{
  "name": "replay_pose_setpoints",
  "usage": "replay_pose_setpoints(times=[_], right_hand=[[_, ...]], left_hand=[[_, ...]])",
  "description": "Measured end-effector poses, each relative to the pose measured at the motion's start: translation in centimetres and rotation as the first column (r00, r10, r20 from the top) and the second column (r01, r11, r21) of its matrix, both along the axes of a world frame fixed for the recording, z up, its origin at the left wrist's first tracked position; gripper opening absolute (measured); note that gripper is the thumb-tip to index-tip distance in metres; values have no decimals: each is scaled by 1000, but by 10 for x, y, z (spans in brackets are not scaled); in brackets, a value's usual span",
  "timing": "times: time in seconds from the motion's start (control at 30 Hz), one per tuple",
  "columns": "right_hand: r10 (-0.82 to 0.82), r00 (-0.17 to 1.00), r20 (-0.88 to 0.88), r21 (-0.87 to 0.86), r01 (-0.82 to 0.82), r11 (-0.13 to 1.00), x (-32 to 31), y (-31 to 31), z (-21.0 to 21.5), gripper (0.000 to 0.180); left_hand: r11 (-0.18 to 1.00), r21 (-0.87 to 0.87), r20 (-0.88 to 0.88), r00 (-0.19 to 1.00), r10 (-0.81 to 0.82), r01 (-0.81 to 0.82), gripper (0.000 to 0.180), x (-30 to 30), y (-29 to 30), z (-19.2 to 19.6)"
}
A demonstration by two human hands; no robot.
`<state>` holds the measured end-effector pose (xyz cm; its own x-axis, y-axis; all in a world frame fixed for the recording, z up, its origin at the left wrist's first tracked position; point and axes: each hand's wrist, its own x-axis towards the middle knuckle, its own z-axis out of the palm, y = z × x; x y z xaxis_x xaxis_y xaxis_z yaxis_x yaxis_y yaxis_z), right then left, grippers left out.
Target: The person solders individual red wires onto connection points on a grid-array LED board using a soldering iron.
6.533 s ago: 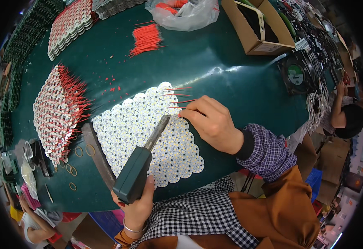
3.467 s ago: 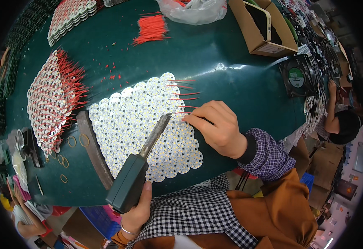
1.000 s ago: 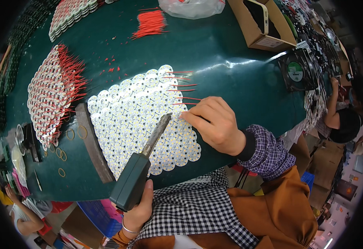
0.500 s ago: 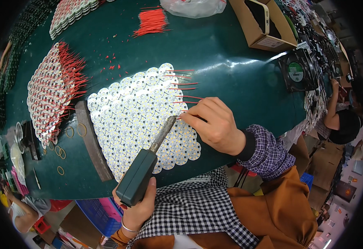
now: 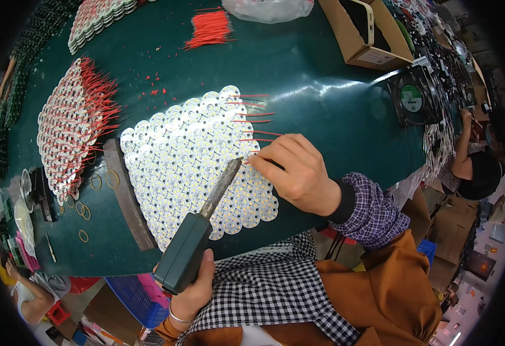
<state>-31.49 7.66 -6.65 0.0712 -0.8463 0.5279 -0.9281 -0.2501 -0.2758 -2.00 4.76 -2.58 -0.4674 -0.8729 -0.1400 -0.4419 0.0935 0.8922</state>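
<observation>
Over the green worktop [image 5: 327, 127], the left hand [image 5: 194, 293] is clasping a soldering gun [image 5: 185, 254], slanting away rightward; beside its tip, the right hand [image 5: 295, 173] is seemingly pinching a red wire [image 5: 254, 152] at the right edge of the white panel [image 5: 177, 167].

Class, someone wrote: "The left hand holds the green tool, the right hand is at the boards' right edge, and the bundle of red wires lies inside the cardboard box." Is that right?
Not quite: the bundle of red wires lies on the green table, not inside the cardboard box, as the head view shows. The rest stands.
</observation>
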Motion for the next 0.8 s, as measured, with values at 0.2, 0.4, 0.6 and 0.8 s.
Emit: replay_pose_setpoints(times=[0.2,0.4,0.6,0.8], right_hand=[[-19,999,51,-17,20,1000,2,3,3,18],[-26,998,65,-21,27,999,-1,20,1,22],[-30,996,79,-9,31,999,-1,25,-2,22],[-24,996,90,-6,25,1000,1,25,-3,20]], left_hand=[[996,84,-81,997,17,-10,36,0,5,3],[988,157,-5,1000,-1,2,37,-1,4,12],[992,75,96,990,-104,97,38,-2,3,13],[986,147,65,993,-94,84,37,3,6,2]])
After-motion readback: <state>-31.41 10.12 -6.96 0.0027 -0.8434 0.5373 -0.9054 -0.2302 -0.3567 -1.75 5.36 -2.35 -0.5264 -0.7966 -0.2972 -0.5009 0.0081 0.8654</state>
